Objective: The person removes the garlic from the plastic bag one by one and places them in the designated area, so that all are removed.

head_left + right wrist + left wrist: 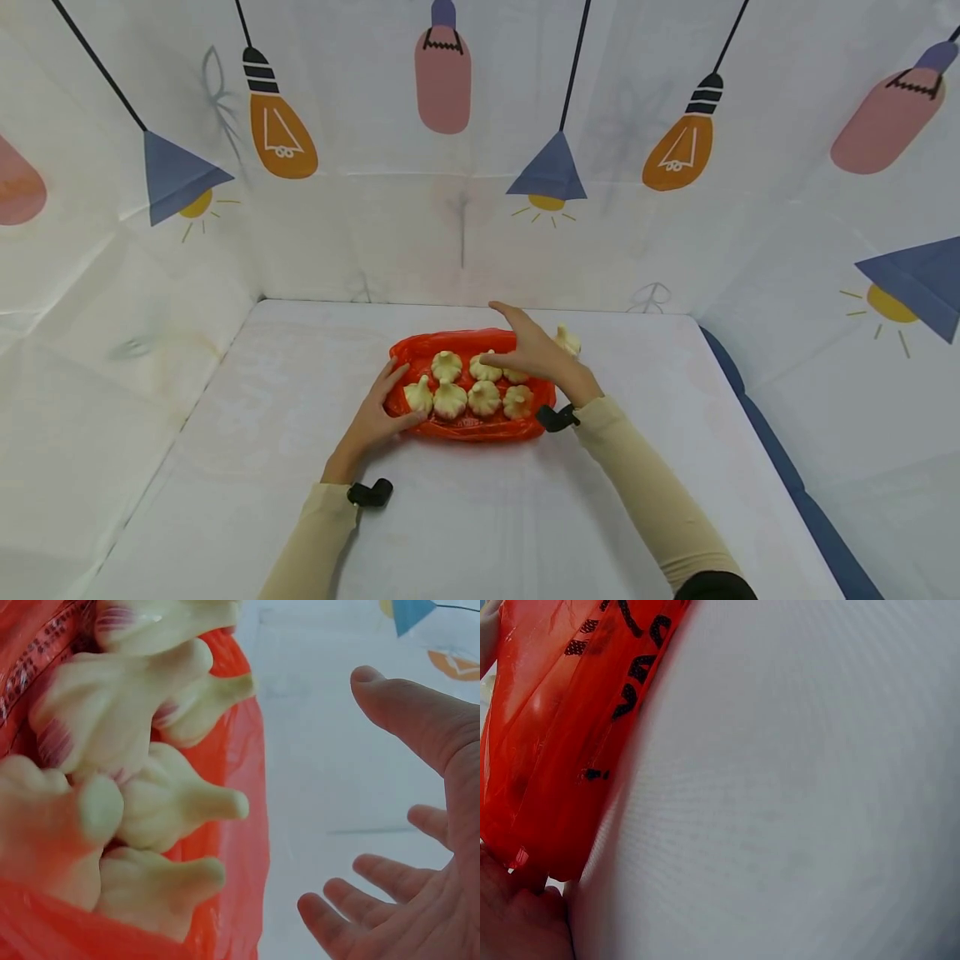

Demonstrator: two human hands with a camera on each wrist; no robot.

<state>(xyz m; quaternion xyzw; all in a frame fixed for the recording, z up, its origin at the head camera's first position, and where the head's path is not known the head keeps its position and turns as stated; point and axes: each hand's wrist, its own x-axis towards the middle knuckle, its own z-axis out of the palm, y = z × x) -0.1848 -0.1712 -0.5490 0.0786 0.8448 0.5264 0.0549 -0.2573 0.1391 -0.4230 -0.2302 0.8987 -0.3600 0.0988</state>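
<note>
A shallow red plastic bag point(468, 432), its top open, lies on the white table with several garlic bulbs point(450, 400) inside it. At the bag's left end, my left hand point(378, 412) holds its side, fingers along the left edge and thumb over the near corner. The left wrist view shows part of this hand point(517, 922) against the red plastic. Above the bag's right end is my right hand point(540, 350), its thumb and fingers spread. Nothing is in that hand point(405, 900) in the right wrist view, where garlic bulbs point(172, 799) lie apart from it.
One pale garlic bulb point(567, 340) shows just beyond the right hand, near the bag's far right corner. The white table point(300, 350) meets a patterned cloth wall point(375, 242) at the back. Dark blue padding point(776, 450) runs along the right edge.
</note>
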